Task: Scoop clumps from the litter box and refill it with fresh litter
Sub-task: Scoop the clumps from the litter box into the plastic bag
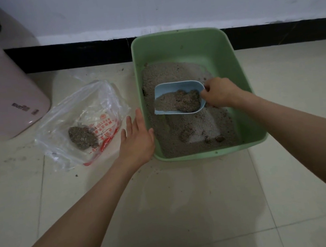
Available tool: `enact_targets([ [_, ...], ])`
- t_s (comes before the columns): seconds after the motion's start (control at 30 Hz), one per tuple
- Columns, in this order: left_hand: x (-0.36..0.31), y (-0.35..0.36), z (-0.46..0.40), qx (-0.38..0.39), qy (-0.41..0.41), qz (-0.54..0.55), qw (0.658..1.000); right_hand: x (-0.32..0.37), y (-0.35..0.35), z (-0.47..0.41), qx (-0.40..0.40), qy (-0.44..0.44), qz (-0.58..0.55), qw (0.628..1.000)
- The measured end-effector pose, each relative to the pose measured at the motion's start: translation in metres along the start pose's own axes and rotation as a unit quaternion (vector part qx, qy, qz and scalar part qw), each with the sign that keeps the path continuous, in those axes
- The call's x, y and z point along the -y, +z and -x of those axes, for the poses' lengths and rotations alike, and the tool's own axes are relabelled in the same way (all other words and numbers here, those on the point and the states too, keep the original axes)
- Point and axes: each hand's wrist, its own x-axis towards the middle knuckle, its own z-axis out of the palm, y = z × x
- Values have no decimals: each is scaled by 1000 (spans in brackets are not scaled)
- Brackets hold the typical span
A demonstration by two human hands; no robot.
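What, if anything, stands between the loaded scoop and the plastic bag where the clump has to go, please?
Two things: the litter box's left wall, which the scoop must be lifted over, and the open left hand beside it. The bag lies just past them.

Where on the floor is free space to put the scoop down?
Bare tiles lie in front of the litter box, between the two forearms, and to its right. The strip between the box and the bag is crowded by the left hand. The right hand holds the scoop.
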Motion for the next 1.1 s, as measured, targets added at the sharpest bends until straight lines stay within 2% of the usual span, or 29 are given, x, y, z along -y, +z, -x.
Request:
enact_targets([
  [0.1,0,0,0,0,1,5,1000,0,-3,3,15,-22,-4,1000],
  [0.2,-1,-1,1,2,2,7,1000,-3,-2,5,34,-36,-93,994],
  [0.37,-1,-1,1,1,2,9,1000,-8,2,7,21,-33,-196,980],
  [0.47,0,-1,1,2,3,9,1000,-9,4,7,-2,-42,-218,975],
  [0.67,0,-1,0,5,3,13,1000,-12,4,5,-5,-49,-196,979],
  [0.9,1,0,0,1,4,12,1000,-1,-19,-7,-4,-80,-40,996],
  [1.1,1,2,0,-2,5,15,1000,7,-25,-9,23,-118,-46,992],
])
